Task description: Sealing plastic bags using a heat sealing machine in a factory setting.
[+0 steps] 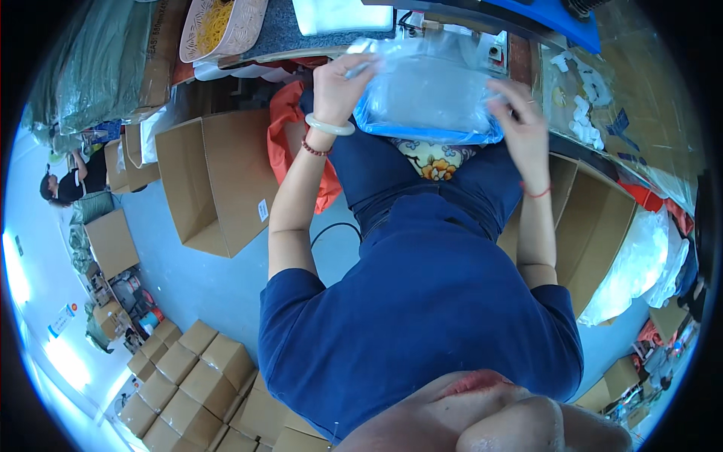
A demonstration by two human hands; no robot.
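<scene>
A stack of clear plastic bags [433,94] in a blue-edged wrapper [433,136] lies over my thighs, against the table edge. With the thumb and fingers of my left hand [343,87] closed, I hold a thin clear bag [410,51] by its upper left side; the film is blurred by motion. At the stack's right edge is my right hand [520,120], its fingers bent and apart, the tips close to the plastic. Whether those tips touch it I cannot tell. Under the stack a flowered cloth [435,160] shows between my legs.
On the table, a white basket [239,30] of yellow bands stands left; a blue machine part [557,26] hangs over the right. Open cardboard boxes [241,181] [595,218] flank me. A red cloth [327,184] lies by my left. Stacked cartons [188,384] and another person [75,181] are behind.
</scene>
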